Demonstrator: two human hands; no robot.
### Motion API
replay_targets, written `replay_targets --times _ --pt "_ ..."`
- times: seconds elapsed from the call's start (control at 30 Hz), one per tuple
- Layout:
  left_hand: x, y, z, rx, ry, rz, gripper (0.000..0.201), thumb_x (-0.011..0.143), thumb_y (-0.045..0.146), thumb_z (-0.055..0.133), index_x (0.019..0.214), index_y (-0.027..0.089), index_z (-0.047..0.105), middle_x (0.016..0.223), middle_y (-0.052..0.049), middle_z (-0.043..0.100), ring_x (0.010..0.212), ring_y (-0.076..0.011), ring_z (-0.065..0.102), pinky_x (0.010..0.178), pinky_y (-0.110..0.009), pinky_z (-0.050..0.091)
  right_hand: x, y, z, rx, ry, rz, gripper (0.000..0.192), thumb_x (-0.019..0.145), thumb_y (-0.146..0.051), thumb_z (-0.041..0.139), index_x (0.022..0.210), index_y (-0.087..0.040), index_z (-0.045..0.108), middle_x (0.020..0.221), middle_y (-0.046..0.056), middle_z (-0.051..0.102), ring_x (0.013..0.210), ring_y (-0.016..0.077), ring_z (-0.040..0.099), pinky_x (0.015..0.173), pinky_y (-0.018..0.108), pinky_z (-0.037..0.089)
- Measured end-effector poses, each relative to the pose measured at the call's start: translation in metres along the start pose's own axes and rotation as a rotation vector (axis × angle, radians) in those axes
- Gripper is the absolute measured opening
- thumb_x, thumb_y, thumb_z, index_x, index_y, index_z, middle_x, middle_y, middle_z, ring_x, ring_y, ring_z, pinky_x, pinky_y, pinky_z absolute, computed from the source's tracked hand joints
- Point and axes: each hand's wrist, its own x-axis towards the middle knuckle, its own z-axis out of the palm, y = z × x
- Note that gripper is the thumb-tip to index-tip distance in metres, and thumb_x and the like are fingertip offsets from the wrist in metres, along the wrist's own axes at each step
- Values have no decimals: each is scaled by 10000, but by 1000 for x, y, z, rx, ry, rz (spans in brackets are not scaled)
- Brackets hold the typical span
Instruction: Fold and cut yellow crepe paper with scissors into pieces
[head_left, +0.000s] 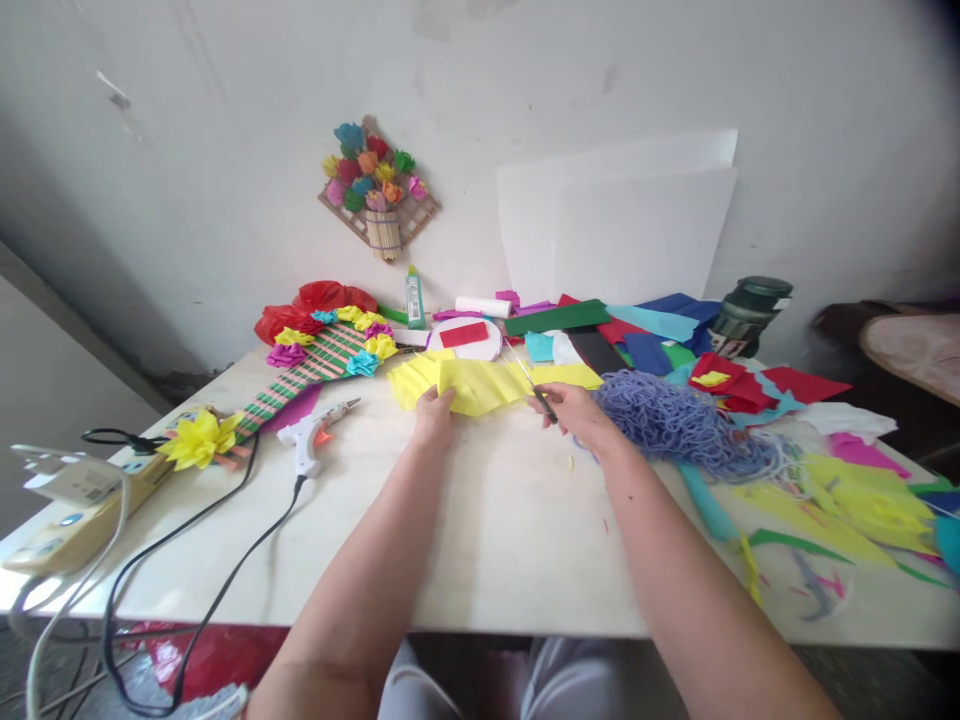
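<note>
A folded sheet of yellow crepe paper [480, 383] lies on the white table [487, 540] in front of me. My left hand [433, 415] pinches its near edge on the left side. My right hand [574, 408] grips a pair of scissors [534, 385], whose blades point up and left into the right part of the yellow paper. Both forearms reach forward from the near table edge.
A white glue gun [313, 437] with a black cord lies to the left, beside a striped craft piece with paper flowers [322, 357]. Lavender yarn [675, 420] and coloured paper scraps [847, 490] crowd the right. A glue bottle [414, 297] and white boards [630, 225] stand by the wall.
</note>
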Motion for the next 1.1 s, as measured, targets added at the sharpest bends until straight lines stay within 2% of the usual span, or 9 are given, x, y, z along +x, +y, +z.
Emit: replay_targets --times 0.13,0.27,0.47,0.6,0.77,0.9,1.1 --pt "-4 7 5 -68 56 -25 140 626 45 577 736 121 616 724 -68 663 760 -184 633 693 -270 496 -13 -12 -10 60 -203 78 282 657 -370 616 808 -132 625 555 -10 558 366 50 443 301 164 208" --pt "-8 13 9 -144 100 -46 179 629 11 570 752 136 604 779 -64 665 796 -187 632 714 -275 504 -25 -23 -24 101 -359 92 264 658 -381 608 607 -129 548 499 -8 540 361 45 424 329 173 255" --pt "-9 15 11 -204 132 -81 235 626 -5 572 805 146 586 796 -56 661 808 -188 629 710 -287 519 -24 -13 -35 -51 -496 133 288 683 -417 579 662 -130 561 458 -17 537 336 58 448 302 178 216" --pt "-8 14 11 -224 152 -123 252 650 -12 551 840 151 574 816 -53 654 781 -171 630 688 -272 522 -20 -8 -30 -78 -544 140 298 691 -418 564 717 -122 580 480 -10 556 356 81 499 301 179 239" --pt "-10 16 15 -265 192 -139 252 665 -42 514 806 161 562 831 -41 652 776 -149 631 677 -229 521 -20 -11 -20 -40 -550 129 312 710 -425 554 794 -125 574 490 -21 558 356 73 486 313 174 267" --pt "-14 17 18 -297 207 -156 294 666 -52 509 854 169 560 829 -35 652 775 -143 632 693 -235 525 -21 -14 -12 19 -511 74 282 722 -414 550 724 -132 550 506 -25 547 363 60 469 318 165 273" --pt "-15 14 19 -362 143 -155 304 709 -50 465 897 171 557 867 -46 649 808 -155 632 737 -279 524 -21 -17 3 54 -499 68 290 724 -429 551 662 -156 478 500 -35 521 359 48 450 306 156 223"
